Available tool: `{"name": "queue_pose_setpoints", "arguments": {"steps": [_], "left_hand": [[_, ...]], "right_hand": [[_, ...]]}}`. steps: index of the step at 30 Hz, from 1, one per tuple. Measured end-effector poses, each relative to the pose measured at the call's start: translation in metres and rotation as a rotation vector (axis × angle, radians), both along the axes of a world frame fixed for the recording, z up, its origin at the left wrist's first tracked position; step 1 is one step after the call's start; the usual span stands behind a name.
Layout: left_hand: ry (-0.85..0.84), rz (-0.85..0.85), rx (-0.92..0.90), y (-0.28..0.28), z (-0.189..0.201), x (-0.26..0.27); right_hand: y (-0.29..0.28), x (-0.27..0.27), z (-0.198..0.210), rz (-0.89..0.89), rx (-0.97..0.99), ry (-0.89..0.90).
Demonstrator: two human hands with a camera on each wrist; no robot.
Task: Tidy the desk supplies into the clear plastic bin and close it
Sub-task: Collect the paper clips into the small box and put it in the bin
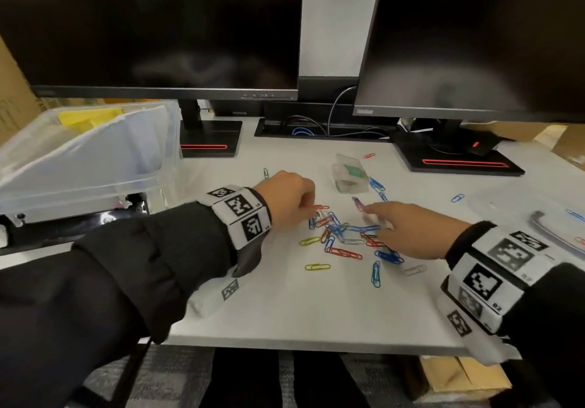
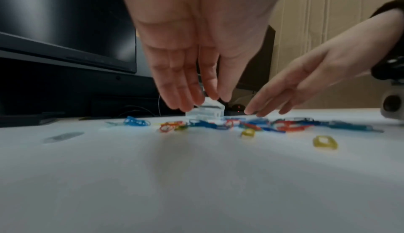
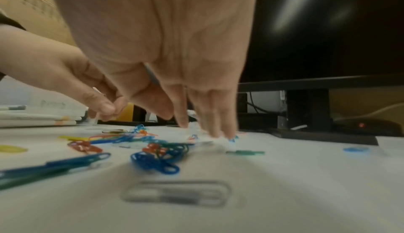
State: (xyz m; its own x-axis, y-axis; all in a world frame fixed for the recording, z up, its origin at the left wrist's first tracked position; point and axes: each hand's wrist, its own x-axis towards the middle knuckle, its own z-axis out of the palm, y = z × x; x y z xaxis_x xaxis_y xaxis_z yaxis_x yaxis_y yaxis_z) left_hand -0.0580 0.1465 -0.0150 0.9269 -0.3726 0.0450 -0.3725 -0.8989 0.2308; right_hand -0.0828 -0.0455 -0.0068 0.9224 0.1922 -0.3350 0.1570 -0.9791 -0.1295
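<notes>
Paper clips (image 1: 345,236), scattered mid-worktop (image 1: 285,306) toward the front edge: light, thin, slippery, snagging together; best pinched by the wire loops. Left hand (image 1: 286,197) curled, pinching a red clip; right hand (image 1: 408,230) flat, fingers spread on the pile.

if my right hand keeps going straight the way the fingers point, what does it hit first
Probably the red and blue paper clip lying just ahead of the right hand's fingertips. Beyond that sits the small clear box. Depth is hard to judge, so the fingertips may already touch the clip.
</notes>
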Motion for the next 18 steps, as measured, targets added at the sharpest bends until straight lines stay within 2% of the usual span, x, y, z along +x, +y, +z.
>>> {"name": "queue_pose_setpoints", "arguments": {"steps": [2,4,5,8,10,12,14,18], "left_hand": [[-0.010,0.010,0.065,0.012,0.003,-0.007],[0.060,0.037,0.145,0.026,0.005,-0.020],[0.129,0.036,0.179,0.030,0.004,-0.027],[0.384,-0.011,0.168,0.035,-0.004,-0.043],[0.449,-0.047,0.092,0.030,-0.008,-0.041],[0.407,-0.082,0.029,0.019,-0.011,-0.031],[0.296,-0.127,0.029,0.004,-0.012,-0.020],[0.126,-0.150,0.037,-0.021,-0.011,-0.003]], "right_hand": [[-0.007,-0.004,0.001,-0.056,0.079,-0.091],[-0.018,-0.008,0.002,-0.105,0.090,-0.144],[-0.025,-0.010,0.005,-0.133,0.076,-0.076],[-0.038,-0.008,0.008,-0.113,0.134,0.370],[-0.036,-0.007,0.007,-0.047,0.203,0.510],[-0.029,-0.001,0.000,-0.017,0.255,0.468],[-0.018,0.009,-0.007,-0.038,0.358,0.366],[-0.008,0.026,-0.011,-0.046,0.407,0.002]]}}
